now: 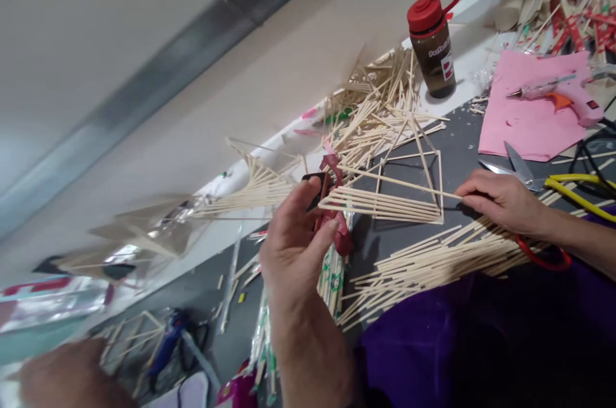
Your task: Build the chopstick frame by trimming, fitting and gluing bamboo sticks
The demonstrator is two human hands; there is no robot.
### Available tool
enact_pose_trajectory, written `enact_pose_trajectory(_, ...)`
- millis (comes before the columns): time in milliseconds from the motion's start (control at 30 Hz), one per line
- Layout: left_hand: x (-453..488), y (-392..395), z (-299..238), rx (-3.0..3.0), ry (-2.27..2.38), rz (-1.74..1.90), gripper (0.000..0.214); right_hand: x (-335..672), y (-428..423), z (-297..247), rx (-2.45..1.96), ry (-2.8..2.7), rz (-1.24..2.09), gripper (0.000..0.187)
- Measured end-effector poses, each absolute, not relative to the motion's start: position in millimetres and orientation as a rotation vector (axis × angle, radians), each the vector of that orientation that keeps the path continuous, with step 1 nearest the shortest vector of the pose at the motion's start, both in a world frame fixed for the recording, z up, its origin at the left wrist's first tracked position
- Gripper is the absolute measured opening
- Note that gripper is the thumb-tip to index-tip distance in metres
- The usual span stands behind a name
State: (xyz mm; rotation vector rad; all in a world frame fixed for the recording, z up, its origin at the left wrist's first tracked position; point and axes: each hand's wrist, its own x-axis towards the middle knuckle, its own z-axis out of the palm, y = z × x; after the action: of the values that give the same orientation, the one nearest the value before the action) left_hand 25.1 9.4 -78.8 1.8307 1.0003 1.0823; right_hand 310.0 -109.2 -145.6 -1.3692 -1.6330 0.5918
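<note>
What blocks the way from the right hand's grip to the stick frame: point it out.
Nothing visible stands in the way. Between the right hand's grip and the stick frame, only the thin stick it pinches crosses the gap. The scissors lie off that line, on the hand's far side.
</note>
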Motion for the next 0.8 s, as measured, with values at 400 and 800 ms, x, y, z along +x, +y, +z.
enact_pose_trajectory(400, 28, 14, -96, 1.843, 1.056, 1.052, 0.055, 306, -112, -149, -1.39, -1.667, 0.672, 0.021)
enact_pose_trajectory(800, 36, 11, -93, 1.814, 0.979, 1.154, 0.05, 313, -111, -138, -1.455, -1.746, 0.538, 0.016)
